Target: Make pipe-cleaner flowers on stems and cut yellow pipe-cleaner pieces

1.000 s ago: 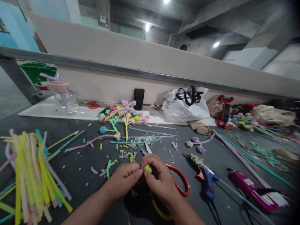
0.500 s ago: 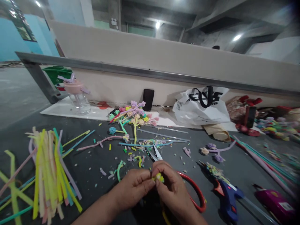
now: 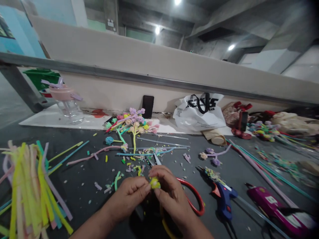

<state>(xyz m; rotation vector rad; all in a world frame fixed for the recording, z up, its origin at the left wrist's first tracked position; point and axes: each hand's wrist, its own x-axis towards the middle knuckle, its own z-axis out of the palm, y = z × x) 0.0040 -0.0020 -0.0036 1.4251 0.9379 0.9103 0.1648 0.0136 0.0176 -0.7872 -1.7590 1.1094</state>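
My left hand [image 3: 132,196] and my right hand [image 3: 169,194] meet low in the middle of the view, both pinching a small yellow fuzzy coil [image 3: 155,183] between their fingertips. A yellow strand [image 3: 167,229] hangs under my right hand. Red-handled scissors [image 3: 191,196] lie on the dark table just behind and to the right of my right hand, their blades [image 3: 154,160] pointing away. Short cut scraps [image 3: 129,164] in several colours are scattered in front of the hands.
A bundle of coloured fuzzy stems [image 3: 32,189] lies at left. Finished stem flowers [image 3: 133,122] lie ahead, with a clear pink-lidded bottle [image 3: 66,104], a phone [image 3: 148,106] and a white bag [image 3: 199,113] by the wall. Blue [image 3: 223,199] and magenta [image 3: 271,205] glue guns rest at right.
The head view swung left and then back right, so the table shifted in frame. My hands keep the yellow coil pinched and have turned it slightly; it looks more rounded now.
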